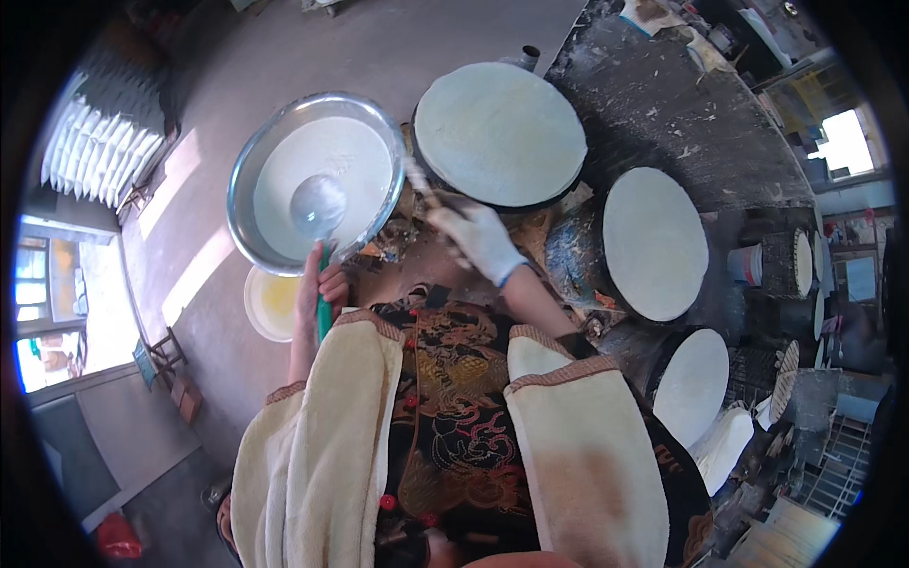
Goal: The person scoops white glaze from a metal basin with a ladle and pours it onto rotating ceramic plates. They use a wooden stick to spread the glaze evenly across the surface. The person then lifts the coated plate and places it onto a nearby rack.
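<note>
In the head view, the left hand grips a ladle over white liquid in a bowl, the right hand a blurred tool beside it — a wide swing could knock the bowl, spilling liquid.

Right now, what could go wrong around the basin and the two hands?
The ladle in the left hand might drip if swung past the rim of the metal basin. The yellow-filled bowl sits close to the left arm, which could perhaps clip it. The blurred tool in the gloved right hand appears near the basin's edge and might knock it.
</note>
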A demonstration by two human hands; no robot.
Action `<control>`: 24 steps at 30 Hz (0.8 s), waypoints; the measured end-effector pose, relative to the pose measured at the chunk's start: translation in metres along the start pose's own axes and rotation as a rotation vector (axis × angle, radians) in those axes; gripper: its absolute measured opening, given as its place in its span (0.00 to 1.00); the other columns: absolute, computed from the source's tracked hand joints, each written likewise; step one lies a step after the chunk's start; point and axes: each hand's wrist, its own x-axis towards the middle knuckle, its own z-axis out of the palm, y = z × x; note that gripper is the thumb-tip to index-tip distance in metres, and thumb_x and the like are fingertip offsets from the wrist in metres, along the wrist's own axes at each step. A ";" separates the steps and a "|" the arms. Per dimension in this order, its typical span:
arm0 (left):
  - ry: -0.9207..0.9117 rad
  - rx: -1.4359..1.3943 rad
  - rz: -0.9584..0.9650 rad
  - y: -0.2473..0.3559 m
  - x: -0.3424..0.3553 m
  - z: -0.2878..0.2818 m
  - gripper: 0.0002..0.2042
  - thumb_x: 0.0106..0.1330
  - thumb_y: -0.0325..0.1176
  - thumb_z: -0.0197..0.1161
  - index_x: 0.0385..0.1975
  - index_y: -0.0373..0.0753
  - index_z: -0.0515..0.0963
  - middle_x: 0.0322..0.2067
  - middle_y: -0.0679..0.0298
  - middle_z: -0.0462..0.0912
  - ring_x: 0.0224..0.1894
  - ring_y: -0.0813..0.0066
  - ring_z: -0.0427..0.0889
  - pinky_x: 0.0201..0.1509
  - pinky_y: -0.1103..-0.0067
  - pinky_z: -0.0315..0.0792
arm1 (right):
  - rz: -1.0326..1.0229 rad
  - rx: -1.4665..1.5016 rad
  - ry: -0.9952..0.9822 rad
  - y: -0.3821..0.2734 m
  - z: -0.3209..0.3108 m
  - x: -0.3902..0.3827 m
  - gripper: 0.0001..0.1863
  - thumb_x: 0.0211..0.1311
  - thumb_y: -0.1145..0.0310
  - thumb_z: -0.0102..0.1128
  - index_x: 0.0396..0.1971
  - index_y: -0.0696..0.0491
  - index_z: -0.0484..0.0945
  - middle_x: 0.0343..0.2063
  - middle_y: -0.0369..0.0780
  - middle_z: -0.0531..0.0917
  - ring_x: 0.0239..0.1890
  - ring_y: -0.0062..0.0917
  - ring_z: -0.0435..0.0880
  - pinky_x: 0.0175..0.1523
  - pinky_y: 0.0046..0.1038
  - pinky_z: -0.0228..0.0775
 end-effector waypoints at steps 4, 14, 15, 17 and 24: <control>0.136 0.269 0.009 -0.024 -0.001 0.018 0.10 0.69 0.41 0.56 0.33 0.43 0.68 0.13 0.75 0.59 0.10 0.90 0.56 0.09 0.90 0.52 | -0.285 -0.322 -0.285 -0.013 0.080 0.006 0.25 0.58 0.50 0.57 0.42 0.59 0.77 0.29 0.48 0.82 0.30 0.32 0.81 0.38 0.31 0.73; 0.331 0.277 0.225 0.003 -0.062 -0.026 0.20 0.65 0.37 0.57 0.12 0.49 0.59 0.06 0.77 0.56 0.06 0.89 0.52 0.08 0.89 0.49 | -0.643 -1.400 0.032 0.021 0.056 0.141 0.11 0.56 0.61 0.52 0.28 0.47 0.83 0.32 0.39 0.84 0.41 0.34 0.79 0.45 0.39 0.66; 0.272 0.220 0.212 0.005 -0.073 -0.028 0.19 0.65 0.36 0.57 0.12 0.49 0.59 0.06 0.78 0.57 0.06 0.89 0.52 0.08 0.89 0.49 | -0.693 -1.484 0.045 0.022 0.049 0.165 0.11 0.54 0.64 0.53 0.29 0.51 0.83 0.31 0.41 0.83 0.44 0.34 0.76 0.48 0.34 0.66; 0.255 0.074 0.241 0.006 -0.087 -0.029 0.15 0.65 0.33 0.57 0.16 0.48 0.62 0.08 0.78 0.56 0.06 0.89 0.53 0.07 0.89 0.50 | -0.597 -1.782 0.111 0.033 0.045 0.207 0.12 0.54 0.65 0.51 0.28 0.54 0.82 0.36 0.41 0.82 0.50 0.32 0.73 0.51 0.34 0.65; 0.335 0.065 0.266 0.015 -0.084 -0.024 0.19 0.66 0.36 0.54 0.12 0.48 0.58 0.07 0.76 0.57 0.06 0.86 0.54 0.08 0.87 0.52 | -0.426 -1.262 0.292 0.085 0.040 0.231 0.15 0.54 0.74 0.49 0.44 0.58 0.72 0.42 0.47 0.73 0.48 0.41 0.72 0.52 0.36 0.68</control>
